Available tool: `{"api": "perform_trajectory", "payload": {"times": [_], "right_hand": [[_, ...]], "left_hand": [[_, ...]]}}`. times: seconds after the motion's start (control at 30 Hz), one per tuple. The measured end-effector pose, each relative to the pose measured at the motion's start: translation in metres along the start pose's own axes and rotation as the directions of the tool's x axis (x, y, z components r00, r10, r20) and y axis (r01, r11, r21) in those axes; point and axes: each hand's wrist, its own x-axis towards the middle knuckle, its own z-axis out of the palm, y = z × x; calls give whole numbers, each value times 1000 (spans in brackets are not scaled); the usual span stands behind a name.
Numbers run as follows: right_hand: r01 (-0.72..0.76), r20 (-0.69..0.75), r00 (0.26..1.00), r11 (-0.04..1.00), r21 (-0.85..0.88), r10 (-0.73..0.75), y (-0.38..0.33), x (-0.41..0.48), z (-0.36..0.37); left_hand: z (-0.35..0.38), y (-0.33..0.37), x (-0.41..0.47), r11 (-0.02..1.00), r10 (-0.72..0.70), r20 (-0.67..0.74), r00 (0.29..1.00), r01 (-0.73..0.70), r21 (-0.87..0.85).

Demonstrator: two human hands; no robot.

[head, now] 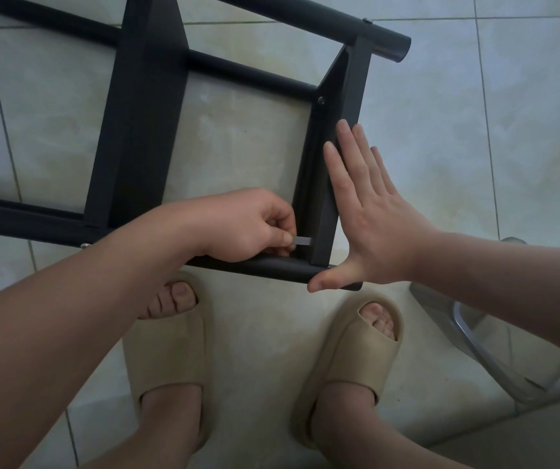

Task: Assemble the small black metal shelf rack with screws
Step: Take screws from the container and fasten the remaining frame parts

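The black metal shelf rack [143, 106] lies on its side on the tiled floor, its round tubes running left to right. My left hand [248, 228] pinches a small grey hex key [302, 241] at the near right corner, where the end shelf panel [336, 157] meets the near tube [272, 269]. My right hand [370, 211] lies flat with straight fingers against the outer face of that panel, its thumb under the tube's end. A screw head [321, 100] shows at the panel's far corner. The screw at the key's tip is hidden.
My two feet in beige slippers [167, 350] stand just below the rack on the pale tiled floor [475, 113]. A clear plastic piece [481, 336] lies at the lower right. Another screw head [84, 245] sticks out of the near tube further left.
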Motion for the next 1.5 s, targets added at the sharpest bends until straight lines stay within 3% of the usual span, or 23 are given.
{"api": "perform_trajectory", "payload": {"times": [0.37,0.73,0.8,0.87,1.0,1.27,1.5], "right_hand": [[8,-19,1000,1000,-1,-8,0,-1,0],[10,-24,1000,1000,5,-10,0,-1,0],[14,-26,1000,1000,11,-13,0,0,1],[15,-24,1000,1000,13,-15,0,-1,1],[16,-22,1000,1000,6,-16,1,-1,1],[18,-21,1000,1000,6,-18,2,0,2],[19,-29,999,1000,11,-19,2,0,2]], "left_hand": [[-1,4,0,988,-7,61,998,-3,154],[-11,11,-6,957,62,-94,994,-32,288],[-10,15,-4,979,77,-135,988,-49,199],[-7,18,-2,996,58,-152,987,-67,-57],[3,19,3,945,-52,-128,990,8,-328],[11,17,9,884,-158,-280,947,9,-467],[13,21,10,859,-155,-291,944,-17,-512]]}}
